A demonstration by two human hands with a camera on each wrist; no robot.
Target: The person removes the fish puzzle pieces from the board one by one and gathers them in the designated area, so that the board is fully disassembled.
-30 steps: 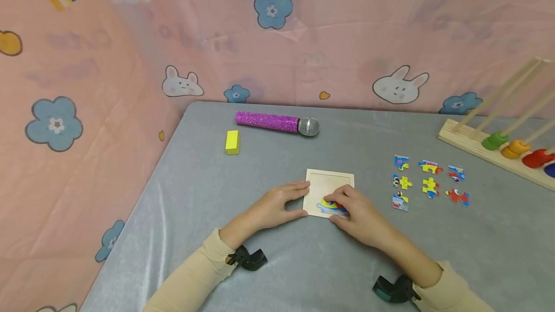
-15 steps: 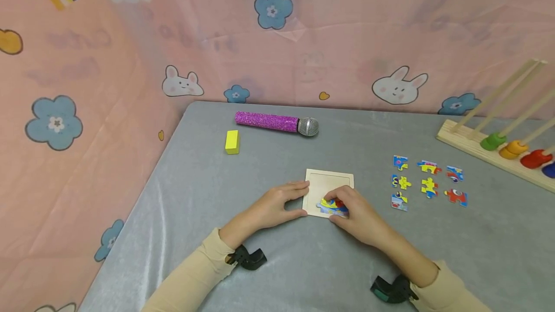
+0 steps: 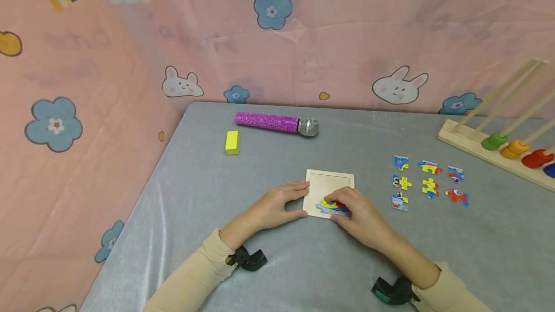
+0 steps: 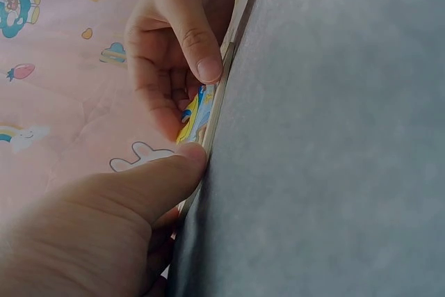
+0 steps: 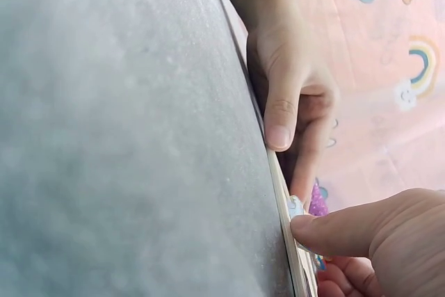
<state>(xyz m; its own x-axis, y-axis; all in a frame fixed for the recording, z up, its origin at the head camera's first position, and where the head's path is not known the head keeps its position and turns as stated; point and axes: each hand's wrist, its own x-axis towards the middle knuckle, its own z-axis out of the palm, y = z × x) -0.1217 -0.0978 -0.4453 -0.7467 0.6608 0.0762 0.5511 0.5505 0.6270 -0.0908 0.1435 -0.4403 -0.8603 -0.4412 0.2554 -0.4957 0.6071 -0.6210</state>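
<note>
A small square wooden puzzle tray (image 3: 325,183) lies on the grey cloth, with colourful puzzle pieces (image 3: 329,207) in its lower right part. My left hand (image 3: 273,208) rests against the tray's left edge, fingertips higher up and thumb near the front corner. My right hand (image 3: 362,218) is over the lower right, its fingers curled down onto a puzzle piece and its thumb at the front edge. In the right wrist view a pale puzzle piece (image 5: 295,206) shows beside the right thumb. The right fingers partly hide the pieces beneath.
Several loose puzzle pieces (image 3: 429,188) lie in rows to the right. Behind are a glittery purple microphone (image 3: 269,122) and a yellow block (image 3: 232,142). A wooden bead stand (image 3: 477,146) is at the far right, and a pink patterned cloth (image 3: 312,52) hangs behind the table.
My right hand has shifted very slightly at the tray's lower right, and a little more of the pieces shows. The left hand and tray have stayed put.
</note>
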